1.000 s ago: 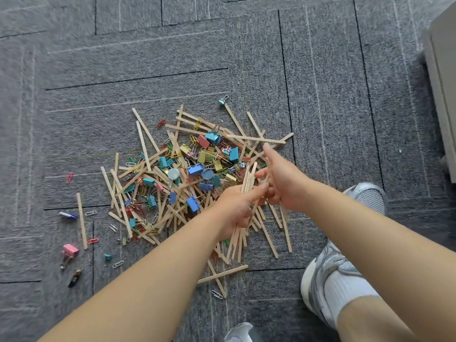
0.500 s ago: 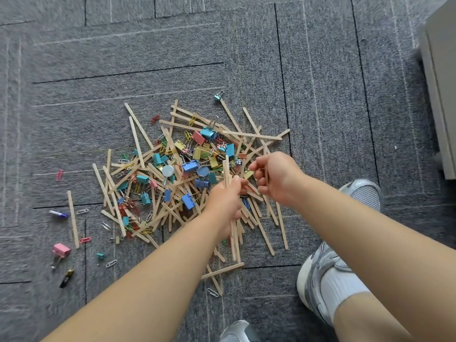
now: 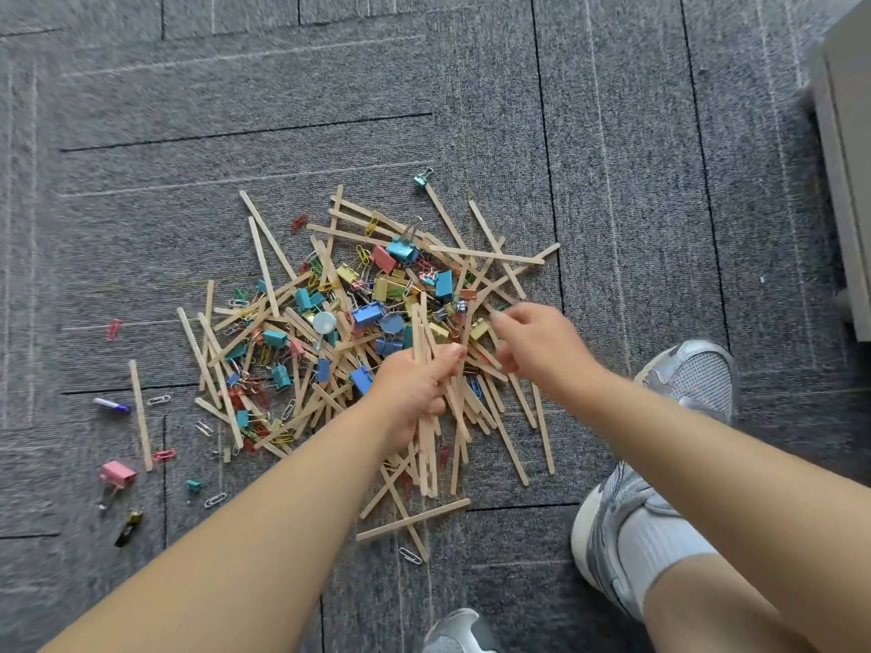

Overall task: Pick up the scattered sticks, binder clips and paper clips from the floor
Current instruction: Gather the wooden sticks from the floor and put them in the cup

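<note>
1. Two hands work over one heap on the carpeted floor (image 3: 612,134).
2. Left hand (image 3: 414,388) is clamped on a bundle of sticks (image 3: 424,341) held upright, presumably so gathered ones stay together.
3. Right hand (image 3: 542,341), at 3 o'clock of the bundle, is blurred; whether its fingers pinch anything I cannot tell.
4. Binder clips (image 3: 367,313) and paper clips (image 3: 214,500) remain in the heap, with strays toward 8 o'clock.
5. Left hand hides the sticks beneath it.
</note>
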Action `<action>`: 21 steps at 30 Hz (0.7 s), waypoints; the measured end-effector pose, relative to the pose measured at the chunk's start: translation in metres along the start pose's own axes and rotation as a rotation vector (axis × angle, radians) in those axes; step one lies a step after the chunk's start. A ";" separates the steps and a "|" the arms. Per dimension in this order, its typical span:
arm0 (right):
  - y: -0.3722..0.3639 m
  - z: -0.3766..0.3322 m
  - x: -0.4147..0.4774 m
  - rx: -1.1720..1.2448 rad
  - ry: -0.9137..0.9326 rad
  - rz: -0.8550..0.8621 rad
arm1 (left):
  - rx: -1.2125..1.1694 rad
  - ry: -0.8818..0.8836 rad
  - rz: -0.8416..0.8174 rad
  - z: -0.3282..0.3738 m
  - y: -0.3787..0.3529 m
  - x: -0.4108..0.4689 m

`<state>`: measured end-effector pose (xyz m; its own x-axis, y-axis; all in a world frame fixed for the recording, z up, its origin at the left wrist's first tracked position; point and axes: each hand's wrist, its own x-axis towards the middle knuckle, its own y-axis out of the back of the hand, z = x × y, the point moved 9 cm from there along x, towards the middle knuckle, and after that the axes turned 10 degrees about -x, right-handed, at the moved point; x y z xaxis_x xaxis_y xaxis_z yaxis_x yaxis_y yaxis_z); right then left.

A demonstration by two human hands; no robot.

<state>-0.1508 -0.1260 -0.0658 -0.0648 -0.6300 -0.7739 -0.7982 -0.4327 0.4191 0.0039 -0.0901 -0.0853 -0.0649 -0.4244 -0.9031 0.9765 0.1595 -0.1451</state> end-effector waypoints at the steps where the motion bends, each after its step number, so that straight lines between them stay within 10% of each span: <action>1: 0.011 0.015 0.000 -0.211 -0.046 0.163 | 0.032 0.008 0.017 -0.001 0.004 0.000; 11: -0.046 0.024 -0.009 -0.783 -0.127 0.188 | 0.021 -0.029 0.216 -0.002 0.031 -0.004; 21: -0.043 0.025 -0.012 -0.654 0.007 0.146 | -0.198 0.011 0.151 0.001 0.027 -0.010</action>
<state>-0.1306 -0.0833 -0.0866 -0.1391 -0.7146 -0.6855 -0.2543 -0.6433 0.7222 0.0307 -0.0823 -0.0799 0.0756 -0.3724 -0.9250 0.9160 0.3924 -0.0832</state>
